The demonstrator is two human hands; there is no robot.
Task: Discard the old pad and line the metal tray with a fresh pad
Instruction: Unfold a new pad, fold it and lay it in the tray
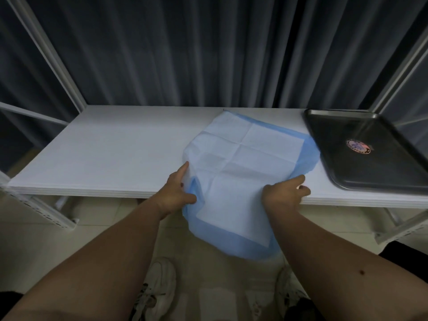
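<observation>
In the head view, the left hand [177, 192] is pinching the left edge of the pad [245, 158], thumb curled over a blue fold. The right hand [286, 193] is gripping its right edge. The pad is lying between them, half on the table [104, 147], half hanging off the near edge. The tray [342, 135] is sitting just right of it.

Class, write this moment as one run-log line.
left hand: grips pad edge | right hand: grips pad edge | pad: half on table, front overhanging | metal tray: unlined, right
</observation>
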